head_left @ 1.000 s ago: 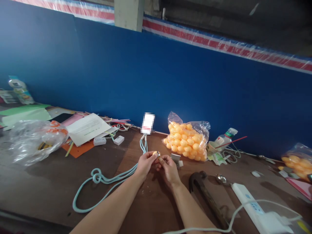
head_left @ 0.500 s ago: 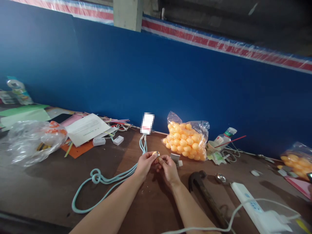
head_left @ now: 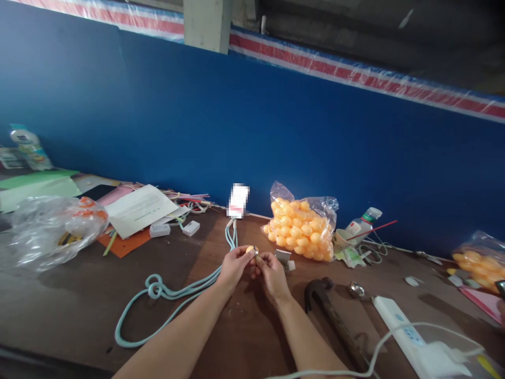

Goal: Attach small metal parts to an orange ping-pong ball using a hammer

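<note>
both hands [head_left: 251, 271] are pinching a small round orange ball with a shiny silver part [head_left: 252, 251] above the brown wooden desk [head_left: 213, 337].

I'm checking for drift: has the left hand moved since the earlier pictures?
No, not visibly: the left hand, holding a small orange ball, keeps its place left of the larger bag of orange balls.

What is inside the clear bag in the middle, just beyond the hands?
The clear bag holds many small orange balls. Those deeper in are covered by the front ones.
</note>
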A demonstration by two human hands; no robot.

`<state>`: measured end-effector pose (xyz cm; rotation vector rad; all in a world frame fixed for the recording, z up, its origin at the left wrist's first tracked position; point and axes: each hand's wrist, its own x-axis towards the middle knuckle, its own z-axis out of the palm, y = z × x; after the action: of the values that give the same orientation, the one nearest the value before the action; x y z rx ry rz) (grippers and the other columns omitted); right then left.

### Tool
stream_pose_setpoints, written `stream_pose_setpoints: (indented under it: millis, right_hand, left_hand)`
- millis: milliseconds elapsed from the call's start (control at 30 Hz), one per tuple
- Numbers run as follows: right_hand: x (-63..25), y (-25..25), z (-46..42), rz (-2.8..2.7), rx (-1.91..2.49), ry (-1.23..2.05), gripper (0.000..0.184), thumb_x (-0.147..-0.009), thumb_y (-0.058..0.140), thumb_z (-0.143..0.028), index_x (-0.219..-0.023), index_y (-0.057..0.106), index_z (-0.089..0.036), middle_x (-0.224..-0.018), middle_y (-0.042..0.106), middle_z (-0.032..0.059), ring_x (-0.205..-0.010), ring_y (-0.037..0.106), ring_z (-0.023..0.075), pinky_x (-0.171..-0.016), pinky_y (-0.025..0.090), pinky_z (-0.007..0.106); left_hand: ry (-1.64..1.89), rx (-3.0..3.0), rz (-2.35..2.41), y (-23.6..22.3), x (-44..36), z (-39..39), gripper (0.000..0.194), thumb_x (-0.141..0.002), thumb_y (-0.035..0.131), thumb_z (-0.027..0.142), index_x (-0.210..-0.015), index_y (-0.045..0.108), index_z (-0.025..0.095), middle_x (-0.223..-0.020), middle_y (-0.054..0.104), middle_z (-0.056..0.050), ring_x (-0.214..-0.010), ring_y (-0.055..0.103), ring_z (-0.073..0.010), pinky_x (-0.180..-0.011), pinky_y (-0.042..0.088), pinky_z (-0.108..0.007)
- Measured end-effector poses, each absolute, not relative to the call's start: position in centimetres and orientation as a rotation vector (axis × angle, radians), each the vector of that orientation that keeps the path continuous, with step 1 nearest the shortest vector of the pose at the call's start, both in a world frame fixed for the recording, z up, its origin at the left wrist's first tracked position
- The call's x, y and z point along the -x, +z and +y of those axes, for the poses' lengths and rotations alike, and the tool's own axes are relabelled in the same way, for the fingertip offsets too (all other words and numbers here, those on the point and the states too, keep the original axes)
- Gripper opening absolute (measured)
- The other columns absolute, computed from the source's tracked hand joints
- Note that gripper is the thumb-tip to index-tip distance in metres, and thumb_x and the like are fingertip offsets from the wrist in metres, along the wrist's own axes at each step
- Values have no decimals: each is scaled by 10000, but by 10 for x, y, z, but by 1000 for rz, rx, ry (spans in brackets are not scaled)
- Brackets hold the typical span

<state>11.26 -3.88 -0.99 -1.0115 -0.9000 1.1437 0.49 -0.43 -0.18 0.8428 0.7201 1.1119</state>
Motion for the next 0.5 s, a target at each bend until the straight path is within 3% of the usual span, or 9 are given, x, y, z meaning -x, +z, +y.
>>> stream_pose_setpoints:
  millis: [167, 300, 500]
  right_hand:
    - [-113, -9, -41, -906, 996, 1142, 187, -727, 653, -370, -774, 569, -210, -633, 582, -25, -488, 480, 101, -487, 431, 247]
    - [-114, -8, -42, -882, 961, 1175, 200, -740, 643, -379, -800, 555, -210, -641, 574, -29, -484, 470, 96, -482, 434, 238]
    - [-113, -5, -42, -802, 981, 1162, 260, -719, 661, -418, -765, 540, -193, -554, 491, -62, -426, 379, 67, -380, 336, 182]
  left_hand:
    - [1042, -776, 642, 3, -3, -5, 392, -625, 733, 398, -847, 651, 85, -597, 607, -35, -480, 583, -121, -426, 453, -203]
    - [1073, -631, 640, 3, -1, -5, 266, -650, 743, 279, -802, 655, 80, -721, 657, -77, -585, 619, -112, -528, 504, -181]
    - [1072, -554, 643, 3, 0, -3, 138, -715, 693, 204, -752, 659, 75, -691, 654, -68, -571, 604, -85, -560, 518, -156]
